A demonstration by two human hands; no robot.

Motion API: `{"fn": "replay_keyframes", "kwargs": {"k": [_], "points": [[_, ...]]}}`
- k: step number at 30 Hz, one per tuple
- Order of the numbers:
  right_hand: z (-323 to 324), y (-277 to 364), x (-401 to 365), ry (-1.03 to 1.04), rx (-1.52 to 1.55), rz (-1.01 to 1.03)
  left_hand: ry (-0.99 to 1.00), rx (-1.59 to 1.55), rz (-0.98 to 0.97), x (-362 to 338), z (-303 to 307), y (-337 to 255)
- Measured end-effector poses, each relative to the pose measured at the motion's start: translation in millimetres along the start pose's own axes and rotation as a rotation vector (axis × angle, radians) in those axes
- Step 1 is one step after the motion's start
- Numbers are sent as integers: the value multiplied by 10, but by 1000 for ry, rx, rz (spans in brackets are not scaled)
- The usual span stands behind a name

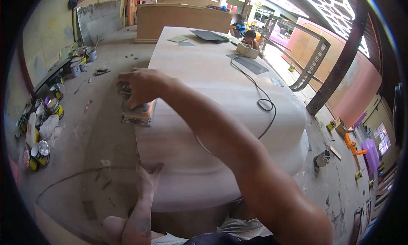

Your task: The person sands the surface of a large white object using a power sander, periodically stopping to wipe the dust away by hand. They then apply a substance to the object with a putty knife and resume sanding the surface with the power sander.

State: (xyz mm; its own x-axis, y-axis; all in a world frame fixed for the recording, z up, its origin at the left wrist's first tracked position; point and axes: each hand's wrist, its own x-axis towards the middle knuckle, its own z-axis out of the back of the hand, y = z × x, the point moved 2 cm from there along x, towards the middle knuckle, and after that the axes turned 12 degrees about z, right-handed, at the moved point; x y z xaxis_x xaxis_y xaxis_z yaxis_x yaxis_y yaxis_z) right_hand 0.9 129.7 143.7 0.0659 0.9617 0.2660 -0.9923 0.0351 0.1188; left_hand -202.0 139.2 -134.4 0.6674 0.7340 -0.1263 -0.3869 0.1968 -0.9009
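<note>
My right hand [142, 85] is closed over the top of an electric sander [138, 115], which has a grey base and an orange part. My right arm stretches across the large pale curved panel [191, 105] to hold the sander at the panel's left edge. Below it, my left hand [148, 177] rests against the same edge, its thumb spread from the fingers, which are partly out of sight. A dark cord [268, 104] loops over the right part of the panel and passes behind my arm.
Sandpaper sheets [250, 64] and a beige box-like object [248, 50] lie on the panel's far end. Paint cans [55, 107] line the left wall. A dark post [340, 71] and a can [321, 159] stand at right. People [239, 26] are beyond the panel.
</note>
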Motion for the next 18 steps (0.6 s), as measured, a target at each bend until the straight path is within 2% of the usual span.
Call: {"fn": "replay_keyframes", "kwargs": {"k": [2, 6, 11, 14, 16, 17, 18], "points": [[-34, 7, 20, -20, -14, 23, 22, -36, -15, 60, -47, 146], [149, -144, -456, -25, 22, -70, 66, -126, -48, 16, -43, 50], [444, -691, -1616, -70, 9, -193, 19, -116, -112, 272, -171, 430], [742, -903, -2392, -55, -25, -337, -1, -73, -160, 181, -126, 303], [816, -1121, -2893, -162, 80, -354, -28, 35, -76, 36, -37, 71], [994, -955, -3023, -124, 41, -481, -43, 88, -34, -6, -19, 5], [1061, -982, -3166, -116, 14, -522, -39, 55, -42, -7, -30, 5]]}}
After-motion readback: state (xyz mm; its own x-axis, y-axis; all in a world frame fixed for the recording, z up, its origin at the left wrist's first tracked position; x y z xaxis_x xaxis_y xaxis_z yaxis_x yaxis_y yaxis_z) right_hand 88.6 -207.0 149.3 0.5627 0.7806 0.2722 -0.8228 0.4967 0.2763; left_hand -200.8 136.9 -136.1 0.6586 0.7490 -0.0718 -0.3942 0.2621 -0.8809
